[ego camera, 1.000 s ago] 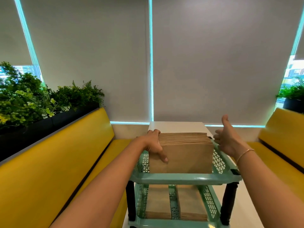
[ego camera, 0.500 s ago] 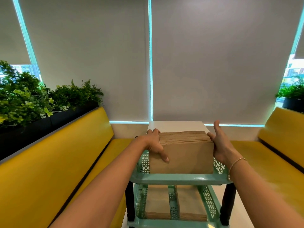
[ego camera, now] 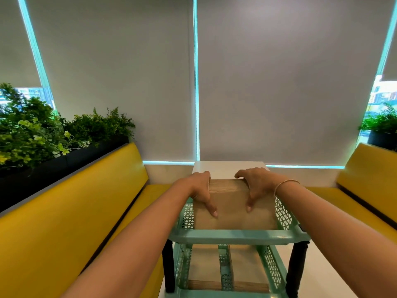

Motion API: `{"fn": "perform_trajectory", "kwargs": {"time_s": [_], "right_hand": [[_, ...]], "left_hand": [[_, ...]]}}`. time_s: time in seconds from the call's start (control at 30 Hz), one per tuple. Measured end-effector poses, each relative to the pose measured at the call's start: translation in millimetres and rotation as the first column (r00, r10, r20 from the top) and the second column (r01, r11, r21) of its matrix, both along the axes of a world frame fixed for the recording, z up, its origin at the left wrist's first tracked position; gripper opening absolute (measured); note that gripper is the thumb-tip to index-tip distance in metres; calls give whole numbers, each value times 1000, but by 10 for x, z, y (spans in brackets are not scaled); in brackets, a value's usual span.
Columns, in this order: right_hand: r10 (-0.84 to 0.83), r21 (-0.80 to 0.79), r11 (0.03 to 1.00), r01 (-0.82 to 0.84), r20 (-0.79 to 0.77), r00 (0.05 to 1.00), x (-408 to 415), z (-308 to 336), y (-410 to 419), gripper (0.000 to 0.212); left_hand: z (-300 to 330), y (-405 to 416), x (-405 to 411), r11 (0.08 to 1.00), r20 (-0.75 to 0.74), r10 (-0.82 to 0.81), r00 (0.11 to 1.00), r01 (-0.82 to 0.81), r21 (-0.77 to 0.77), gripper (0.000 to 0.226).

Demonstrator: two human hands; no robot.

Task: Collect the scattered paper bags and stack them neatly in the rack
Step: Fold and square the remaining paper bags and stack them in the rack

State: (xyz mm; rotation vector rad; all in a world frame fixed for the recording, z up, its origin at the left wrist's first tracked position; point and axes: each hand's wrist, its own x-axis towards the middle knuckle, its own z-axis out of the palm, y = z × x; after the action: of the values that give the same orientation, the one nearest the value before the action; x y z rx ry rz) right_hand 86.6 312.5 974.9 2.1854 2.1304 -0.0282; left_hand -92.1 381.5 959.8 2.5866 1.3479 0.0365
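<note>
**Both hands clamp the bag stack in the rack's top tray**

A thick stack of flat brown paper bags [ego camera: 233,208] stands on edge in the top tray of a mint-green plastic rack [ego camera: 232,237] with perforated sides and black posts. The left hand [ego camera: 200,190] wraps the stack's left upper corner, fingers curled over the far top edge and thumb laid down the near face. The right hand [ego camera: 256,186] mirrors it on the right upper corner, fingers hooked over the top, thumb pressed on the near face; a thin bracelet [ego camera: 284,184] circles that wrist. Both hands pinch the stack between thumb and fingers.

In the lower tray, more brown paper bags [ego camera: 247,267] lie flat, with a green divider bar across them.

The rack stands on a white table [ego camera: 227,166] that runs toward the far wall of grey roller blinds [ego camera: 279,82]. Yellow padded benches [ego camera: 75,211] line both sides. A black planter of green foliage [ego camera: 43,136] sits behind the left bench, and another planter is at the far right.
</note>
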Motion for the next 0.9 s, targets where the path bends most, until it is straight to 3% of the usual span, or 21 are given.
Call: {"fn": "perform_trajectory", "kwargs": {"time_s": [0.1,0.23,0.4,0.5,0.77,0.9], "right_hand": [[11,-49,999,-8,64,998,-5,-11,-2,75],[25,-34,999,-23,67,997,-18,105,-19,57],[15,-1,1000,-15,66,998,-50,323,-23,57],[13,-65,998,-7,91,996,-64,126,1,63],[65,-30,997,-67,-42,997,-189,-4,-8,75],[73,28,997,-71,-81,994,-277,-62,-25,59]], "left_hand": [[15,-11,-32,1000,16,-16,1000,16,-1,94],[99,4,-57,999,43,-48,998,48,15,91],[285,-42,-106,996,76,-40,996,34,77,92],[110,-42,-113,999,61,-47,997,46,22,99],[-20,-44,-112,995,86,-86,993,89,-34,93],[-10,-72,-119,996,93,-89,992,90,-2,86]]}}
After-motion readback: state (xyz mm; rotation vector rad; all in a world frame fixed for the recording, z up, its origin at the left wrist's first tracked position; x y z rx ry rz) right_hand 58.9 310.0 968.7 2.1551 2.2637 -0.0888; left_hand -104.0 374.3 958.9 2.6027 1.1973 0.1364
